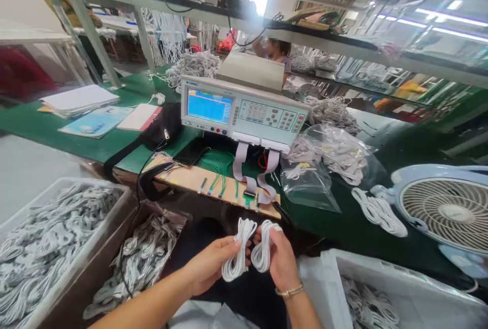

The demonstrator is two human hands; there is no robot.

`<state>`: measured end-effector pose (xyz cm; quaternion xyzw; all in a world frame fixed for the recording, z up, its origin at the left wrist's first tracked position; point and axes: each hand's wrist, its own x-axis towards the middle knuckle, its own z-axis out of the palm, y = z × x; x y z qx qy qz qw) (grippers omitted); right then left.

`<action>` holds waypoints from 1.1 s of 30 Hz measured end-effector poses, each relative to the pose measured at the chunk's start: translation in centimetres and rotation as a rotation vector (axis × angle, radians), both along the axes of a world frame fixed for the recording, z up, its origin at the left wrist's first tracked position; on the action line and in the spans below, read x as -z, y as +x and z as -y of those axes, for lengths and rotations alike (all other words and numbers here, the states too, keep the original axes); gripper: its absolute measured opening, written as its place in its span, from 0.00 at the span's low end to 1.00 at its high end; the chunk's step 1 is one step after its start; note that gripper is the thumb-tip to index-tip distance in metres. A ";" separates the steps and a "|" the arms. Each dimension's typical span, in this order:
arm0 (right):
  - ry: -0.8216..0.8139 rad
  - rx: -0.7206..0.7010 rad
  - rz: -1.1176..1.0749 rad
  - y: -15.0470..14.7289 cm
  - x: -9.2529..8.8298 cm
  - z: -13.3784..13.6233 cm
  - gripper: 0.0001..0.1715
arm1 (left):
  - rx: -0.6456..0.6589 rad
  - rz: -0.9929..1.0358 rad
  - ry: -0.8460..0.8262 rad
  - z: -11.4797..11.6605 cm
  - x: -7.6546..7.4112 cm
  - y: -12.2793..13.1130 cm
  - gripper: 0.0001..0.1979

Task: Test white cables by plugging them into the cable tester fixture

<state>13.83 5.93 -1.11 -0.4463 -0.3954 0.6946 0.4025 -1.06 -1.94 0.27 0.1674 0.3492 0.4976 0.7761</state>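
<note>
From the head camera, the left hand (208, 264) grasps a coiled white cable bundle (237, 249), thumb across its front and the other digits curled behind; the right hand (280, 260) grips a second white coil (263, 247) the same way, a thin metal bracelet (290, 292) circling that wrist; the two coils sit just beside each other, low in the middle of the view, in front of the bench edge. Each coil is a long oval hank of smooth, rubbery round cord, looped many times, matte white and limp at the ends; a dark band seems to cross the top of the left one, though it is too small to be sure.

Behind the hands lies a pale wooden board (213, 182) with green wires and flat grey ribbon cables (244, 166) running up to a boxy cream tester (244, 110); its face carries a glowing blue screen and rows of small keys. The bench (68, 136) is covered in dull green matting; papers and booklets (82, 100) lie stacked at its left end. Crinkled clear plastic bags (328, 153) of grey-white cables slump to the right of the tester; a loose white hank (379, 212) lies near a round pale-blue fan (444, 207) with a fine radial grille. A translucent plastic bin (57, 242) at the left is heaped with tangled coils; a brown box (143, 258) beside it holds more; a white bin (385, 293) stands at lower right. Another person (276, 52) sits beyond the tester.
</note>
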 end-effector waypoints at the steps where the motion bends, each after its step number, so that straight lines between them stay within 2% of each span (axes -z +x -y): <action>1: 0.020 -0.021 -0.007 0.4 -0.1 0.2 0.14 | -0.009 0.024 -0.019 -0.1 0.3 0.0 0.17; 3: 0.011 -0.093 -0.009 0.9 -0.4 0.8 0.18 | -0.037 -0.026 -0.022 -0.5 0.9 0.1 0.17; 6: 0.059 -0.231 0.152 1.1 -0.8 1.8 0.19 | -0.092 -0.324 0.057 -0.9 1.7 0.5 0.17; 8: 0.173 -0.295 0.288 0.8 -1.0 2.4 0.17 | -0.089 -0.574 0.184 -1.0 2.0 0.7 0.16; 10: 0.342 -0.291 0.426 0.5 -1.2 2.7 0.11 | -0.100 -0.690 0.270 -0.9 2.2 0.7 0.16; 12: 0.518 -0.234 0.575 0.4 -1.7 3.0 0.07 | -0.104 -0.573 0.159 -0.9 2.4 0.5 0.20; 14: 0.685 -0.199 0.701 0.3 -2.3 3.3 0.08 | 0.005 -0.283 -0.075 -0.9 2.6 0.1 0.24; 16: 0.846 -0.295 0.757 0.4 -2.8 3.7 0.16 | 0.129 -0.017 -0.236 -1.2 2.7 -0.3 0.24; 18: 0.952 -0.458 0.754 0.4 -3.0 4.0 0.24 | 0.111 0.092 -0.242 -1.5 2.6 -0.5 0.20; 20: 0.949 -0.511 0.709 0.4 -2.7 4.1 0.25 | -0.016 0.069 -0.174 -1.8 2.5 -0.5 0.14; 22: 0.847 -0.377 0.642 0.4 -1.9 3.9 0.19 | -0.111 -0.013 -0.111 -2.0 2.5 -0.3 0.13; 25: 0.637 -0.176 0.552 0.3 -0.5 3.0 0.11 | -0.212 -0.201 -0.089 -2.0 2.7 0.3 0.19; 27: 0.573 -0.140 0.556 0.1 0.0 2.5 0.13 | -0.227 -0.309 -0.036 -1.9 2.7 0.7 0.24; 30: 0.658 -0.163 0.651 -0.1 0.0 2.0 0.16 | -0.179 -0.373 0.140 -2.1 3.0 1.2 0.24; 33: 0.803 -0.219 0.779 -0.2 -0.3 1.8 0.12 | -0.147 -0.490 0.183 -2.3 3.5 1.2 0.26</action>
